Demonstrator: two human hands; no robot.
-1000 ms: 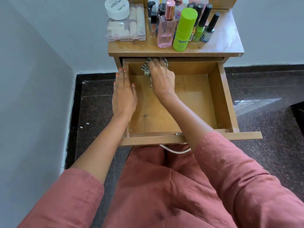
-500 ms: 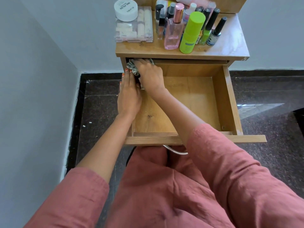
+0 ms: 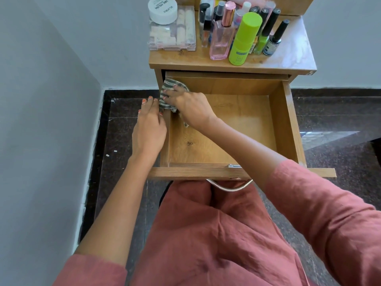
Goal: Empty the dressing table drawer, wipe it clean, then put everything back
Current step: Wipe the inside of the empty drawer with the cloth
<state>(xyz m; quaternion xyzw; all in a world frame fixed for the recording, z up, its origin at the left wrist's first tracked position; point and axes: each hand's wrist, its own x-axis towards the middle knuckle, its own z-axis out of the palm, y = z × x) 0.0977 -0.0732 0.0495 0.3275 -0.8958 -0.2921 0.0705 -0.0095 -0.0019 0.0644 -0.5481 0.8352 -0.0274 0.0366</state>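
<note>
Okay, my right hand (image 3: 191,108) clutches the striped cloth (image 3: 167,87) in the far-left corner of the drawer (image 3: 288,124); left hand (image 3: 148,131) lies flat, fingers straight, on its left wall. Remaining floor lies rightward and toward me, I judge.

Matt wood grain, woven cloth and polished stone

The drawer (image 3: 237,124) is smooth, matt wood-grain board; the striped cloth (image 3: 167,87) looks soft and woven. The drawer handle (image 3: 226,188) is bright polished metal. The tabletop (image 3: 288,50) carries a light sheen, and on it stand a clear plastic box (image 3: 173,38), a see-through pink perfume bottle (image 3: 220,44) and a matt lime-green plastic bottle (image 3: 245,38). The speckled stone floor (image 3: 340,112) is glossy, the wall (image 3: 51,100) matt.
</note>
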